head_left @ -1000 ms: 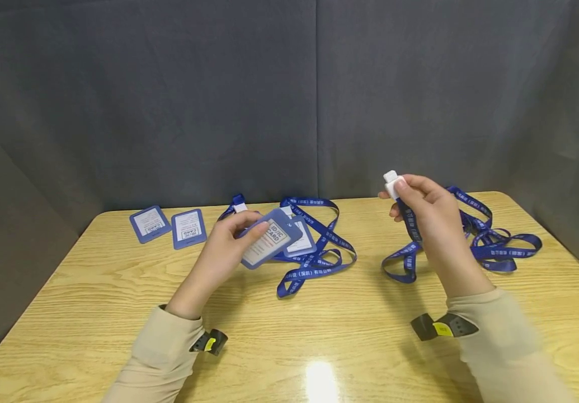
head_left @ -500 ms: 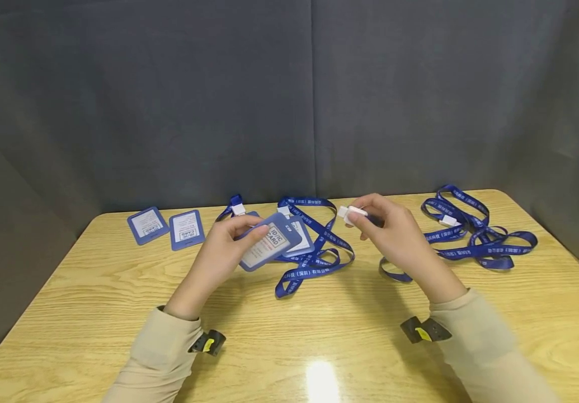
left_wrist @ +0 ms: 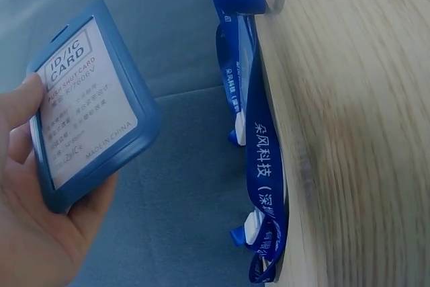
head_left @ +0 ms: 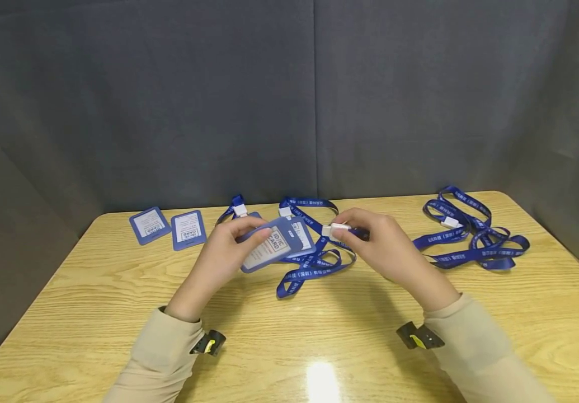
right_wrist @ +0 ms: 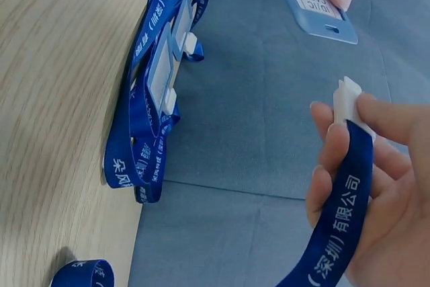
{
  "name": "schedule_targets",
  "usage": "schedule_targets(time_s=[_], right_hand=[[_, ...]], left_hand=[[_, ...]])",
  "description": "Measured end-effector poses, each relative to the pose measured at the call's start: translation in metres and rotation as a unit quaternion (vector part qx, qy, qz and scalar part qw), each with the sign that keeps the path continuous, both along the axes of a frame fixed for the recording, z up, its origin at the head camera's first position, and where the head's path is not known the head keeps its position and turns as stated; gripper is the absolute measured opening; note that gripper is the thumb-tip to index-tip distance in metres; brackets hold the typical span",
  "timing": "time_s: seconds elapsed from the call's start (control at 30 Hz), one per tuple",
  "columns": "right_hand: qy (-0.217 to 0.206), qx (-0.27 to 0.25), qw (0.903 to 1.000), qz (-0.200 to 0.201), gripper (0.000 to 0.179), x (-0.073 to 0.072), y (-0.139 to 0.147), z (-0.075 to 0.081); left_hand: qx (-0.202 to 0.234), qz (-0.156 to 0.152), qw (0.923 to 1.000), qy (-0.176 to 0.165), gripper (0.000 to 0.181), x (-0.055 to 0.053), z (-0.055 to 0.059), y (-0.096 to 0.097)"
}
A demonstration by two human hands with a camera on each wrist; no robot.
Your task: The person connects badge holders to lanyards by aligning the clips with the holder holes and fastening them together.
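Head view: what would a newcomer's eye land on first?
Probably the blue card holder held by the left hand near the middle, with the white clip pinched in the right hand beside it, not touching. Next, perhaps, the jumbled blue strap lying on the wooden table, far right.

The card holder (left_wrist: 124, 65) is blue, the lanyard (right_wrist: 341, 206) white-lettered blue.

On the table (head_left: 269, 330), two cards (head_left: 188, 230) lie left of your left hand (head_left: 221, 252), another card (head_left: 306, 239) between it and your right hand (head_left: 385, 246), straps (head_left: 457, 257) rightward; the curtain (head_left: 208, 106) stands behind.
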State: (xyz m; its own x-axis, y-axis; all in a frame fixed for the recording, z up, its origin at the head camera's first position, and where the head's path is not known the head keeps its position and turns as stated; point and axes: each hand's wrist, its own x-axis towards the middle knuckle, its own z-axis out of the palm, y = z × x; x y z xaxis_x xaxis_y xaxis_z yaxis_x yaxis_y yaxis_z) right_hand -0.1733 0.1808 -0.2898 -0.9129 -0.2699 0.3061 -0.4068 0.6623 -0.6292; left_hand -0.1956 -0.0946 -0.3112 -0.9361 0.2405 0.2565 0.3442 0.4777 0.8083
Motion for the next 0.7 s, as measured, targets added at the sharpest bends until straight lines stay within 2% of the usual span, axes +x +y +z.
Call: schedule_targets(time_s=[0.4,0.7], right_hand=[[0.029,0.036,0.9981,0.042,0.018,0.004,-0.011,-0.003],[0.013,0.064,0.9964,0.053,0.023,0.006,-0.017,-0.005]], left_hand=[[-0.072,-0.006,0.9971,0.023,0.026,0.007,0.005,0.004],[-0.115,-0.022,0.9928,0.027,0.026,0.009,0.003,0.005]])
